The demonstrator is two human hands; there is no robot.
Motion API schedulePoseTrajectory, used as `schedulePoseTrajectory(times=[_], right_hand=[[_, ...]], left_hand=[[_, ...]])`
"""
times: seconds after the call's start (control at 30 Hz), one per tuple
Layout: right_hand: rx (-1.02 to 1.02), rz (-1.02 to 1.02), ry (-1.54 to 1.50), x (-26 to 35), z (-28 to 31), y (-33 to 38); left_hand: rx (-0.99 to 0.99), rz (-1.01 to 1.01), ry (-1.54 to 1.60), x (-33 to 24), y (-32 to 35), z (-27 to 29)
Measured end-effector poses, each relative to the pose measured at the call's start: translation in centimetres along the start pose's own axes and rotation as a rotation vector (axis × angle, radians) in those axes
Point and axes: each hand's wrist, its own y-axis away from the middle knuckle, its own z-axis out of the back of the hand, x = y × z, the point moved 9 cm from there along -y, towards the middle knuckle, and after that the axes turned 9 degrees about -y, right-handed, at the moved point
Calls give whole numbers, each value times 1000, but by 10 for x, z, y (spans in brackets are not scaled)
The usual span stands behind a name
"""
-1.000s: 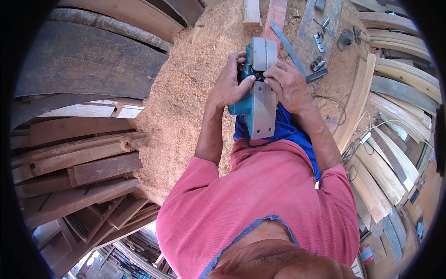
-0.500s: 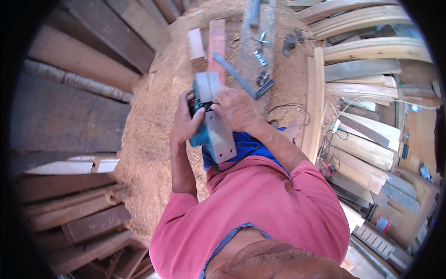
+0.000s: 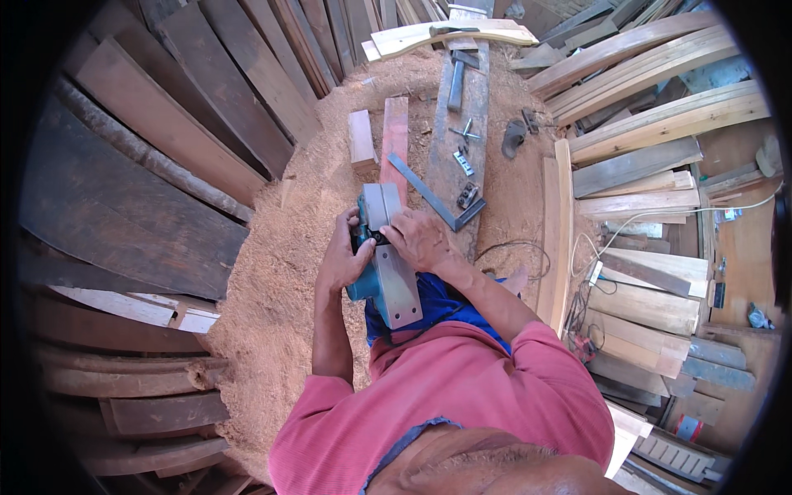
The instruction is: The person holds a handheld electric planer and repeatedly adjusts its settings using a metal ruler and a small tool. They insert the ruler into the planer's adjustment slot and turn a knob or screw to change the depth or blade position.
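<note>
An electric planer lies sole up above my lap, its teal body on the left and its flat metal base plates facing me. My left hand is wrapped round the body from the left, thumb beside the cutter slot. From the right, my right hand rests on the planer, its curled fingers gripping at the slot between the two plates. Whether those fingers also pinch a small part cannot be made out. Just beyond the planer, a metal try square lies across a reddish board and a grey plank.
The worn grey plank bears a hammer, a cross-shaped tool and small metal parts. Left of it sits a wood block. Shavings cover the floor. Boards line both sides; a cable runs at right.
The view has tilted, so the planer and hands appear lower and more of the far plank and boards shows. Both hands keep their hold on the planer, right fingers still at the cutter slot.
</note>
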Motion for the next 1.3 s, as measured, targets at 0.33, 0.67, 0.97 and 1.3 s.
schedulePoseTrajectory(times=[0.33,0.67,0.97,1.3], right_hand=[[-49,43,-181,3,2,10],[-55,-10,-19,4,4,12],[-15,-124,-21,-3,-1,8],[66,-82,-59,4,0,8]], left_hand=[[-10,-39,-14,-2,-1,-2],[-27,-118,-142,-4,-1,-3],[-23,-106,-153,-10,2,-2],[-10,-90,-153,-7,0,-4]])
